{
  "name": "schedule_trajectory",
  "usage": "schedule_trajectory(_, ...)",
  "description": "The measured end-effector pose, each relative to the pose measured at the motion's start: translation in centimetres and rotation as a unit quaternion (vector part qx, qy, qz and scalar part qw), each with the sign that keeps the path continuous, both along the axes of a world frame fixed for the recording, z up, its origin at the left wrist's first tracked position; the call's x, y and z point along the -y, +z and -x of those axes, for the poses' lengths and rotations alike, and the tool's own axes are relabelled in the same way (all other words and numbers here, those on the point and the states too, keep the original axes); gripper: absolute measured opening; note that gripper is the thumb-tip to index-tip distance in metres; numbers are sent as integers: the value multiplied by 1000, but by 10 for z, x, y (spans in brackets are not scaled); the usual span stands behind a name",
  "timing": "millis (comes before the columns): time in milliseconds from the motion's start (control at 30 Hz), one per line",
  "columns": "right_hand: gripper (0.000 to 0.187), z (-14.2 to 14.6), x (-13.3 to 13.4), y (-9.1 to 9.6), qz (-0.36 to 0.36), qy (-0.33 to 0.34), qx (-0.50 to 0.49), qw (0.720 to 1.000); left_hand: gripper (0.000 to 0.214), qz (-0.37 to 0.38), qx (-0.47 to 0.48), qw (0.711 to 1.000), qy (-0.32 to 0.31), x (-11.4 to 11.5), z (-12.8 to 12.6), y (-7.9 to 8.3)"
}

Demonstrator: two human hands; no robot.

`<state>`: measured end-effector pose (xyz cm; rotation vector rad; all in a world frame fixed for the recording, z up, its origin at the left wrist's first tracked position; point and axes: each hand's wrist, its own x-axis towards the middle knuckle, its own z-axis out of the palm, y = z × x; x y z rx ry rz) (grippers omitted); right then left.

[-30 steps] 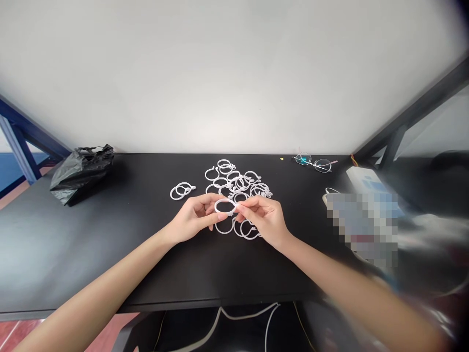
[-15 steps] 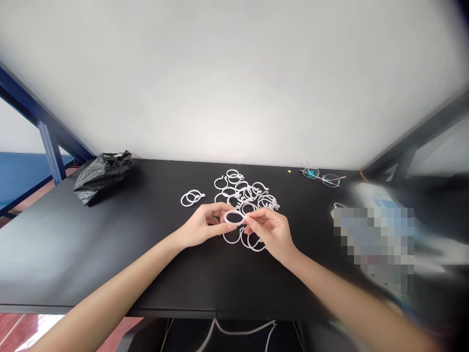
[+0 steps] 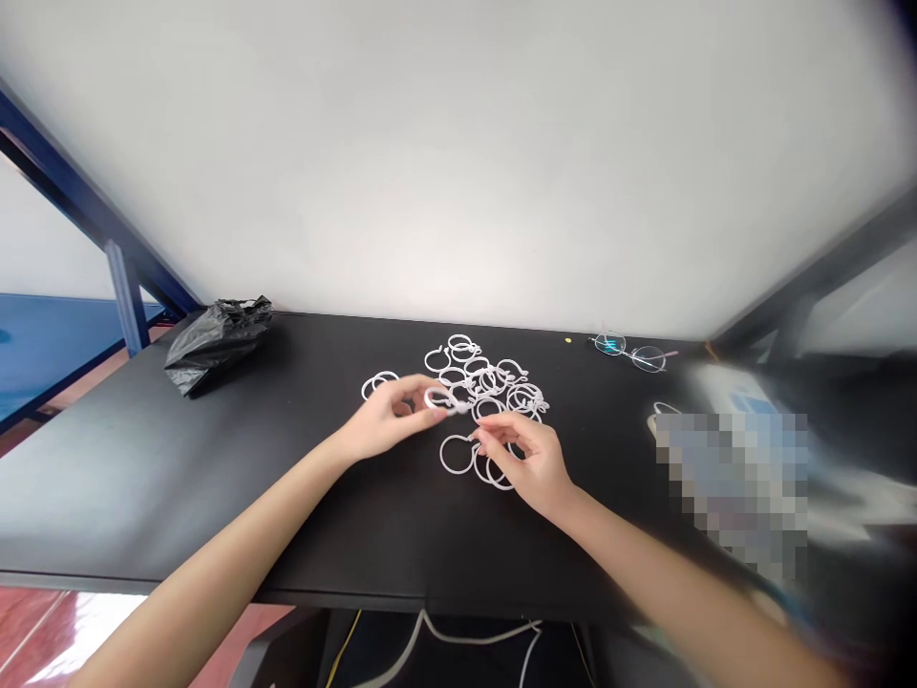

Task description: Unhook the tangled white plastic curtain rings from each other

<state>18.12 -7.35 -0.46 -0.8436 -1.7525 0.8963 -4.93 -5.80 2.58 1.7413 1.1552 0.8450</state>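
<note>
A heap of several white plastic rings [image 3: 494, 377] lies on the black table [image 3: 215, 478]. My left hand [image 3: 383, 420] pinches one white ring [image 3: 438, 398] and holds it just above the table, close to two closed rings [image 3: 378, 382] set apart on the left. My right hand [image 3: 522, 454] has come off that ring. Its fingertips are pinched over an open ring [image 3: 457, 455] lying at the near edge of the heap. I cannot make out whether they grip it.
A crumpled black plastic bag [image 3: 215, 339] sits at the table's back left. A pair of glasses [image 3: 630, 352] lies at the back right beside a small yellow speck [image 3: 567, 339]. A blurred-out object [image 3: 731, 468] occupies the right side. Cables [image 3: 465, 635] hang under the front edge.
Both hands held one ring together before. Now my left hand carries it leftward alone, and my right hand has dropped to a ring on the table. The camera has turned to the left.
</note>
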Motion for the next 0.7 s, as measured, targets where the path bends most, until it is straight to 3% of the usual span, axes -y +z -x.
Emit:
schedule_trajectory(100, 6, -2, -2, 1, -24, -24, 10, 999, 36, -132, -139, 974, 124, -8, 15, 1)
schedule_trajectory(200, 5, -3, -4, 2, -73, -36, 47, 996, 34, -251, -340, 886, 189, -15, 30, -1)
schedule_trajectory(267, 5, -3, -5, 2, -124, -16, 90, 988, 34, -259, -437, 839, 194, -17, 38, -4)
schedule_trajectory(333, 12, -2, -5, 2, -168, 22, 141, 975, 34, -237, -492, 816, 191, -17, 42, -7)
schedule_trajectory(500, 32, -1, -2, -1, -154, 66, 263, 950, 36, -184, -538, 804, 176, -14, 41, -10)
schedule_trajectory(700, 28, -1, -2, -2, -128, 70, 255, 956, 43, -153, -536, 813, 168, -12, 42, -14)
